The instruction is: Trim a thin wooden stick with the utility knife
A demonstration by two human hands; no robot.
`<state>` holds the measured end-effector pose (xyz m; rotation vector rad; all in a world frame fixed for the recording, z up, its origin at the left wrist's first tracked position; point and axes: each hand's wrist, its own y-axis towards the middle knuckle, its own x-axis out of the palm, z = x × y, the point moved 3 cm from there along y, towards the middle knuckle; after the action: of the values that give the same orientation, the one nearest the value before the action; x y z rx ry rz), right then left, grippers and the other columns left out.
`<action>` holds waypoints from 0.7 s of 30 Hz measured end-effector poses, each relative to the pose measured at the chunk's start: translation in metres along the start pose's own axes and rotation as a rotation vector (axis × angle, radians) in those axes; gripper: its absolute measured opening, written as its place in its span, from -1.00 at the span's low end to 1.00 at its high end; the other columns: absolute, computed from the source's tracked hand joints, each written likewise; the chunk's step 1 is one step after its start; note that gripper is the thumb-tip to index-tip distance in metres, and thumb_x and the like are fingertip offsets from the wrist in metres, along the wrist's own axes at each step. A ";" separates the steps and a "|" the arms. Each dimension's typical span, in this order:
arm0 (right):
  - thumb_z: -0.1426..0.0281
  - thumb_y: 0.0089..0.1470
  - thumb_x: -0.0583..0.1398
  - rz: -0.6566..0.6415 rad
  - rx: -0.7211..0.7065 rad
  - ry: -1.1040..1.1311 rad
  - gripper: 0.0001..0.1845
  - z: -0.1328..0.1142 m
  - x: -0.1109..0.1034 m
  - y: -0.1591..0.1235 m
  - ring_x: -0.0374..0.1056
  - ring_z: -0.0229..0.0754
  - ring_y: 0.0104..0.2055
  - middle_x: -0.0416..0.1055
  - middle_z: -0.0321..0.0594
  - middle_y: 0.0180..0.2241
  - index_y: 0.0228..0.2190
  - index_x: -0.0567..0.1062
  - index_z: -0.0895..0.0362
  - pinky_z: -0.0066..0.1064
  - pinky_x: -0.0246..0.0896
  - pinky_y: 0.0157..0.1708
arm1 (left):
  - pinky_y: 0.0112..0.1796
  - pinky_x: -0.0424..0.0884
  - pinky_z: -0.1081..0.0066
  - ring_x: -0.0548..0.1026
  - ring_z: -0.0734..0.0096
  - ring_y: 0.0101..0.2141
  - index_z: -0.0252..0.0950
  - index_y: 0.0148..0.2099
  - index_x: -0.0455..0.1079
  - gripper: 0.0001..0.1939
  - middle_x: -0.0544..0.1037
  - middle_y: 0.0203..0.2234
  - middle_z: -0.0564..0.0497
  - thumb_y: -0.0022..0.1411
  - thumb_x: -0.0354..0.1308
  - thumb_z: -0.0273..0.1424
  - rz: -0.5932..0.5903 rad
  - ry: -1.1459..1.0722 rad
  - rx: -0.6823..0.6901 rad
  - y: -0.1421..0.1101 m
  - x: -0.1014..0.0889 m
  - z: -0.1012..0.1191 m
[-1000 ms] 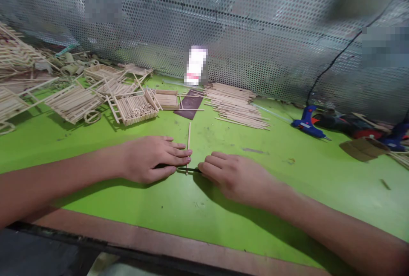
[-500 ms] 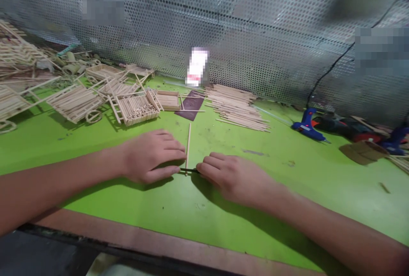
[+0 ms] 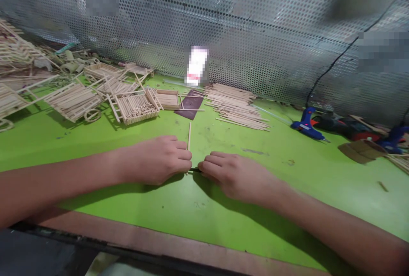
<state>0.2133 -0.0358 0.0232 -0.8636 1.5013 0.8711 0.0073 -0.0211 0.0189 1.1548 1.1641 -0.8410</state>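
One thin wooden stick (image 3: 189, 134) lies on the green table, pointing away from me. Across its near end runs a narrow black blade-like strip (image 3: 194, 169). My right hand (image 3: 228, 173) grips the strip's right end with curled fingers. From the left, my left hand (image 3: 164, 159) is closed over the stick near the crossing, its fingertips bent down. It covers part of the stick and the strip's left end, so whether it also holds the strip is hidden. The stick's near tip pokes out just below the strip.
Small wooden stick-built carts (image 3: 140, 107) crowd the left back. Loose sticks (image 3: 236, 103) lie beyond my hands, beside a dark flat sheet (image 3: 193, 112). A bright phone (image 3: 196, 65) leans on the perforated wall. At right are a blue glue gun (image 3: 308, 125) and a bamboo ring (image 3: 361, 151).
My left hand has shifted slightly right and its fingers have curled down over the stick and the strip's left part. My right hand stays almost where it was.
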 end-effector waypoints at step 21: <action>0.60 0.30 0.15 -0.020 0.001 -0.039 -0.85 -0.005 0.003 0.008 0.23 -0.20 -0.35 0.40 -0.26 -0.38 -0.27 0.44 0.14 -0.35 0.02 -0.38 | -0.31 0.21 0.24 0.42 0.26 -0.39 -0.27 -0.26 0.38 -0.78 0.53 -0.39 -0.02 0.50 0.08 -0.35 0.106 0.040 -0.101 -0.019 -0.002 -0.003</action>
<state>0.2042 -0.0366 0.0210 -0.8550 1.4566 0.8673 -0.0119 -0.0231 0.0158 1.1443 1.1540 -0.6736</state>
